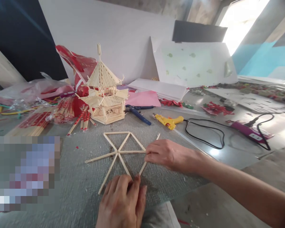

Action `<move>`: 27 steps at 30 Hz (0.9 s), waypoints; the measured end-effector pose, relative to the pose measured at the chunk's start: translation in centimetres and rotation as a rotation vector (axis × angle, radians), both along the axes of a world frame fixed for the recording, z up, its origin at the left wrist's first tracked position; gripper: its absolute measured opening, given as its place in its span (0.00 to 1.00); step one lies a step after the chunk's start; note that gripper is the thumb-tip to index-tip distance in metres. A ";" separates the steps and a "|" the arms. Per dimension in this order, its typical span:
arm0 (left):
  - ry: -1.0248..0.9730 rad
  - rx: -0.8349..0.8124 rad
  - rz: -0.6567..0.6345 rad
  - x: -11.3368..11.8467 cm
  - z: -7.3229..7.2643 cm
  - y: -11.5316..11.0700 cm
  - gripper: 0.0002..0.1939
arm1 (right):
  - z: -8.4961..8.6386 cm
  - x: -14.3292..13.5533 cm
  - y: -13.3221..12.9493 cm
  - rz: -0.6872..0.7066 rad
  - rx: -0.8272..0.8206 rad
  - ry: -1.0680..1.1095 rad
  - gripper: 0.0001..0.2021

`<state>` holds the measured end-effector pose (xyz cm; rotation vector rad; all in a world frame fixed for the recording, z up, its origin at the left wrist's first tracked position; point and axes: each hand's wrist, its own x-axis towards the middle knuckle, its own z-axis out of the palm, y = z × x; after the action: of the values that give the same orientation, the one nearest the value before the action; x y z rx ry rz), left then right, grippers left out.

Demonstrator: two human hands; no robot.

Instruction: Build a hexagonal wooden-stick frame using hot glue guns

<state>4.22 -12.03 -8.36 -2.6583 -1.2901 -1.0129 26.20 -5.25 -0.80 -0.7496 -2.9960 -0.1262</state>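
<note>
A flat frame of thin wooden sticks (131, 152) lies on the table, with spokes meeting at one hub and two outer sides in place. My right hand (161, 153) pinches a loose wooden stick (143, 168) at the frame's right corner; the stick slants down toward me. At its near end, the closed fingers of my left hand (121, 201) press the stick against the tip of a spoke. The exact contact there is partly hidden by my fingers. Behind the frame stands a pagoda model (105, 91) built of similar sticks.
Blue-handled pliers (140, 114) and a yellow glue gun (169, 121) lie behind my hands. The gun's black cord (218, 128) loops toward a purple power strip (250, 131). Bundled chopsticks (35, 122) and plastic bags sit at left, beside a pixelated patch. Pink paper (142, 98) lies behind.
</note>
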 end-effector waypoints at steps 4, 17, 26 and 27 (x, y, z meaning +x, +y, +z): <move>0.007 0.001 0.022 0.1 0.0 -0.1 0.12 | -0.1 1.0 0.3 -0.090 0.042 0.044 0.14; 0.059 0.093 -0.004 -0.3 -0.6 0.2 0.13 | -0.4 0.6 0.8 -0.187 0.022 -0.046 0.14; 0.014 0.005 0.038 0.2 -0.2 -0.3 0.12 | -1.2 1.2 1.8 -0.135 -0.059 0.029 0.11; 0.012 0.001 0.041 0.2 -0.2 -0.3 0.12 | -1.1 1.2 1.9 -0.130 -0.074 0.029 0.11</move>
<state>4.43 -12.34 -8.55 -2.6210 -1.3356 -0.9903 27.38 -3.37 -1.89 -0.9448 -2.9378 -0.0098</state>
